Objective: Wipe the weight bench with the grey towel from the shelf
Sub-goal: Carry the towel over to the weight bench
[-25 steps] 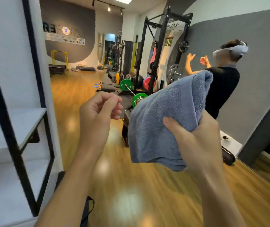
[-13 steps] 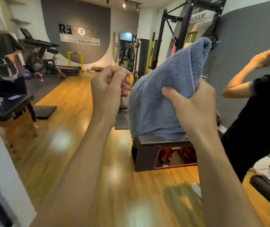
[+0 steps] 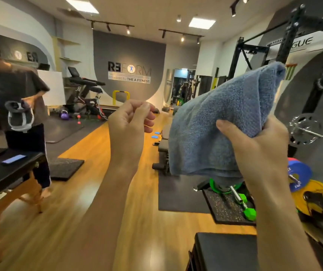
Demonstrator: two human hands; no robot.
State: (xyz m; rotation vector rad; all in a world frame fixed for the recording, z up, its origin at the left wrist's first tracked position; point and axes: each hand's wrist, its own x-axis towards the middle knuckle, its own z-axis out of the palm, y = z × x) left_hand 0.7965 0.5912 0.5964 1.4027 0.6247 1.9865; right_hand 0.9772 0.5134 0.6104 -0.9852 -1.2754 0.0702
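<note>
My right hand [image 3: 260, 145] is raised at chest height and grips the grey-blue towel [image 3: 215, 124], which hangs folded below my fingers. My left hand [image 3: 129, 126] is held up beside it, fingers curled in a loose fist with nothing in them. Behind the towel, a black padded weight bench [image 3: 162, 141] stretches away along the floor; the towel hides most of it. The shelf is out of view.
A black plyo box [image 3: 223, 249] stands just below my right arm. Green, blue and yellow plates [image 3: 311, 194] and a barbell lie at the rack [image 3: 285, 45] on the right. At left a person [image 3: 13, 106] leans over a black table [image 3: 6, 173]. Wooden floor runs between.
The view has swung left and moved forward: the shelf and the person on the right are gone, the table and another person appear. Both hands keep their pose, towel still gripped.
</note>
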